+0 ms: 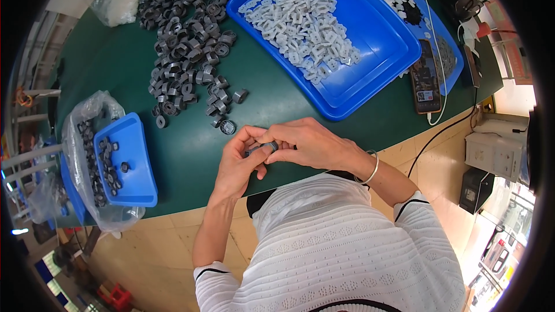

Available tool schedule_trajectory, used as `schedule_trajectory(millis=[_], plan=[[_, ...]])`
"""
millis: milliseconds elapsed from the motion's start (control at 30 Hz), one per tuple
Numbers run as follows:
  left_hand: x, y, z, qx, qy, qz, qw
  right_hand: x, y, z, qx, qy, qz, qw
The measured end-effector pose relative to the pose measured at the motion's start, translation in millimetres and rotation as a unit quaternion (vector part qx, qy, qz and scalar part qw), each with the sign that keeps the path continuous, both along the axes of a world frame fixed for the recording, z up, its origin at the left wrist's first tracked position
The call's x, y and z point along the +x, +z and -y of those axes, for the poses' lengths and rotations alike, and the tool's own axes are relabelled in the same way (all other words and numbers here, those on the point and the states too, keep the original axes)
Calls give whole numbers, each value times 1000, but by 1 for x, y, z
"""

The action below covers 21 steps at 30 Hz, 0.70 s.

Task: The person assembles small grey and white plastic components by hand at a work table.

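My left hand (pixel 238 159) and my right hand (pixel 303 143) meet above the front edge of the green table, both closed on one small grey plastic cap (pixel 270 147). Fingers cover most of that cap, so its details are hidden. Just beyond my left fingertips a round grey cap (pixel 228 127) lies with its hollow side up. From there a long heap of similar grey caps (pixel 188 52) spreads away to the far edge. A large blue tray (pixel 376 52) stands to the right of the heap, with many small whitish plastic pieces (pixel 303 23) piled in it.
At the left, a small blue tray (pixel 141 162) holding dark caps stands by a clear plastic bag (pixel 124 214). Another bag (pixel 124 0) lies far left. Right of the large tray are a phone (pixel 426 81), its white cable (pixel 444 101) and another blue tray (pixel 457 66) of small parts.
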<state>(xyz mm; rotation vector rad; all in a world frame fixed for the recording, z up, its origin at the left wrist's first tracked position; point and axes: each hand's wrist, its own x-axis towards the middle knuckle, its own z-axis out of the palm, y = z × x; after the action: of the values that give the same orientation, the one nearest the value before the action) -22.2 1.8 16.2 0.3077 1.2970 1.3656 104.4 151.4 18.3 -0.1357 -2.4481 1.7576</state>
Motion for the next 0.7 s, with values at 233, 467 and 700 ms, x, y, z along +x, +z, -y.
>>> schedule_trajectory(millis=[233,467,700], plan=[[-2,-1,-3,-7,-1,-1,1000,0,-6,2,36,-5,-42,998],[4,1,-7,9,32,-19,999,3,-8,4,7,-27,-35,999],[26,0,0,71,130,-33,988,-4,-6,1,-224,-96,96,965]])
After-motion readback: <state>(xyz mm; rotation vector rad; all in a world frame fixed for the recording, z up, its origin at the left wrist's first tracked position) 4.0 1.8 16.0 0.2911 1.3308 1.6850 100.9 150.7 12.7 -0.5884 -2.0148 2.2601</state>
